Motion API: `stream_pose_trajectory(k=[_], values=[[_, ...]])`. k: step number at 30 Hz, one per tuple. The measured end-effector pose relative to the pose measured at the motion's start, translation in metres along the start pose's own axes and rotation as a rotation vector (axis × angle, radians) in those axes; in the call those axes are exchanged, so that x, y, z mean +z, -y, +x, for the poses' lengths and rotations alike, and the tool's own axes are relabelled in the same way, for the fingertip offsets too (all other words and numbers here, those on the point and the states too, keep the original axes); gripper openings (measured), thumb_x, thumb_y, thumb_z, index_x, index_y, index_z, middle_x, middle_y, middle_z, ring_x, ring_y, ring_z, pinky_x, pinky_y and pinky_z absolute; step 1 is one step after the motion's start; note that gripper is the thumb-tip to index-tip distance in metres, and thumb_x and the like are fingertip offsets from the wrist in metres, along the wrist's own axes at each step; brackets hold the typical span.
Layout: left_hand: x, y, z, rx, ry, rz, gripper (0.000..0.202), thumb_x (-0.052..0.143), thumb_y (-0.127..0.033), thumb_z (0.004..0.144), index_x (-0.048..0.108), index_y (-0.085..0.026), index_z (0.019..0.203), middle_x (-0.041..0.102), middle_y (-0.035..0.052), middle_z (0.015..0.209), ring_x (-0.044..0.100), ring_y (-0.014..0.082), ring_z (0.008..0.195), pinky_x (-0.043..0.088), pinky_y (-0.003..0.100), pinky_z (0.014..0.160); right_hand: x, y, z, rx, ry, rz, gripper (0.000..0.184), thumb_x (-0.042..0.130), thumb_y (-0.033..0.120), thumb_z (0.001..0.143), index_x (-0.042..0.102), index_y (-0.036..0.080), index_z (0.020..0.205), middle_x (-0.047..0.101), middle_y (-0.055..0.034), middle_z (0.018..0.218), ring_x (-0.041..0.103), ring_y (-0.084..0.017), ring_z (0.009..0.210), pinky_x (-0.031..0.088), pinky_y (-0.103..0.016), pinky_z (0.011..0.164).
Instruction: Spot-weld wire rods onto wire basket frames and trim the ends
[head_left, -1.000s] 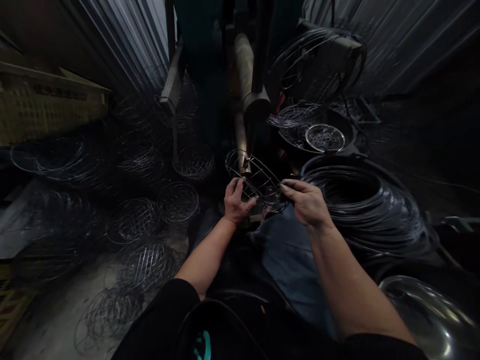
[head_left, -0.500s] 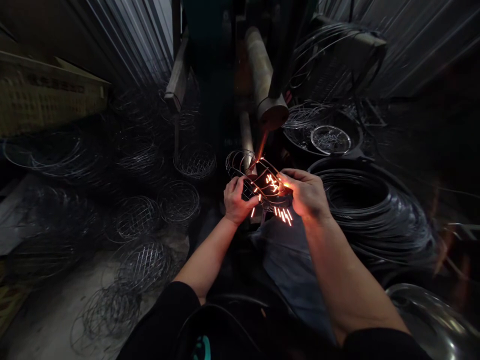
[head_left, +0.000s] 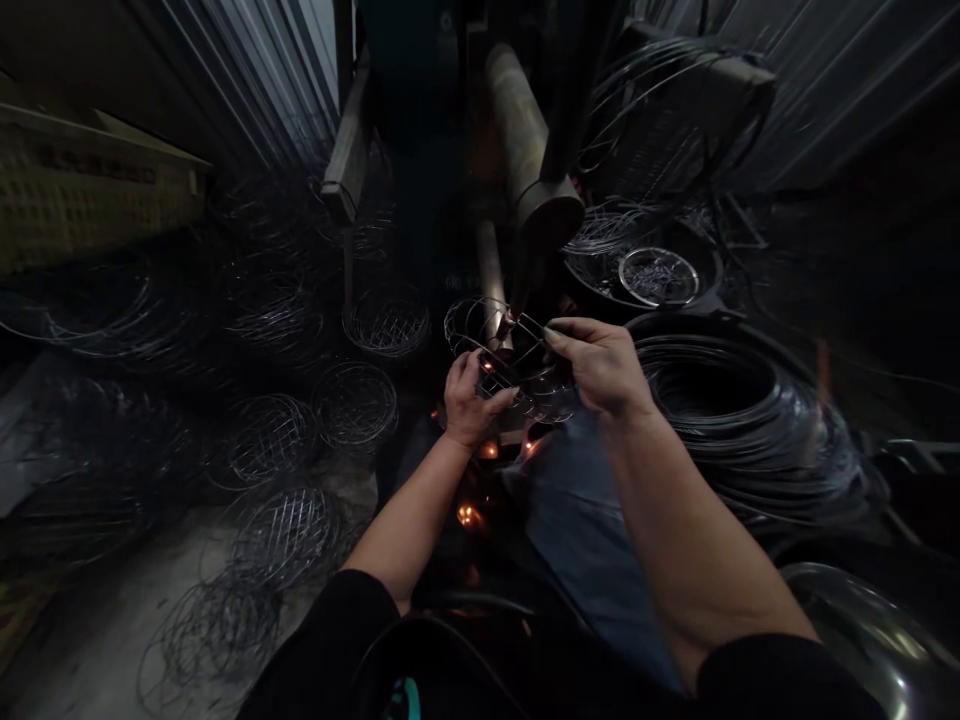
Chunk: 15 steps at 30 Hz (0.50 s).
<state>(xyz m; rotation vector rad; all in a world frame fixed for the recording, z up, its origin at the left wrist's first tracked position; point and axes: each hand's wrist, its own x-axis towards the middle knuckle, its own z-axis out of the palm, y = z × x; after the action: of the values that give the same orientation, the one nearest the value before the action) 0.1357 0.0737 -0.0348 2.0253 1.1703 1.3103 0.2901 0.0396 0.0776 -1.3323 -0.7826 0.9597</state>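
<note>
Corrugated walls (head_left: 255,60) rise dimly above a grey floor (head_left: 97,640).

Grey floor (head_left: 105,650) here, pretty scuffed. On the left there's a round wire basket (head_left: 296,525) sitting right on it, with a messy wire tangle (head_left: 225,625) just beside. Over right it's too dark to tell.
</note>
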Motion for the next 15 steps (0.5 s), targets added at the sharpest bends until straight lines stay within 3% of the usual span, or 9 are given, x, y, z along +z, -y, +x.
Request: stream_pose_trajectory(k=[4, 7, 12, 15], values=[[-0.001, -0.001, 0.0, -0.006, -0.016, 0.003, 0.07, 0.08, -0.044, 0.066, 0.055, -0.018, 0.125, 0.056, 0.0135, 0.121, 0.056, 0.0276, 0.115, 0.047, 0.043, 0.101, -0.004, -0.001, 0.003, -0.153, -0.072, -0.065, 0.035, 0.078, 0.042, 0.061, 0.068, 0.019, 0.086, 0.065, -0.0011, 0.083, 0.058, -0.013, 0.066, 0.048, -0.027, 0.06], [0.001, 0.0, -0.001, 0.012, -0.053, 0.009, 0.068, 0.081, -0.04, 0.066, 0.054, -0.019, 0.125, 0.056, 0.0126, 0.12, 0.056, 0.0264, 0.114, 0.048, 0.042, 0.1, -0.026, -0.011, -0.008, -0.248, -0.173, -0.139, 0.034, 0.079, 0.04, 0.065, 0.067, 0.023, 0.092, 0.065, -0.002, 0.099, 0.06, -0.014, 0.079, 0.05, -0.028, 0.07], [0.005, 0.004, -0.002, 0.058, -0.043, 0.019, 0.07, 0.081, -0.042, 0.065, 0.054, -0.017, 0.125, 0.057, 0.013, 0.12, 0.056, 0.0261, 0.115, 0.047, 0.042, 0.102, -0.066, -0.044, -0.035, 0.036, -0.049, -0.092, 0.033, 0.083, 0.041, 0.059, 0.073, 0.021, 0.083, 0.07, -0.0025, 0.082, 0.064, -0.018, 0.076, 0.052, -0.033, 0.073], [0.007, 0.006, -0.002, 0.108, -0.083, 0.009, 0.068, 0.08, -0.041, 0.067, 0.054, -0.015, 0.124, 0.057, 0.0142, 0.12, 0.056, 0.0262, 0.114, 0.048, 0.041, 0.101, -0.07, -0.06, -0.039, 0.041, -0.126, -0.051, 0.035, 0.087, 0.04, 0.05, 0.074, 0.021, 0.078, 0.071, -0.0016, 0.077, 0.063, -0.017, 0.072, 0.052, -0.033, 0.073]])
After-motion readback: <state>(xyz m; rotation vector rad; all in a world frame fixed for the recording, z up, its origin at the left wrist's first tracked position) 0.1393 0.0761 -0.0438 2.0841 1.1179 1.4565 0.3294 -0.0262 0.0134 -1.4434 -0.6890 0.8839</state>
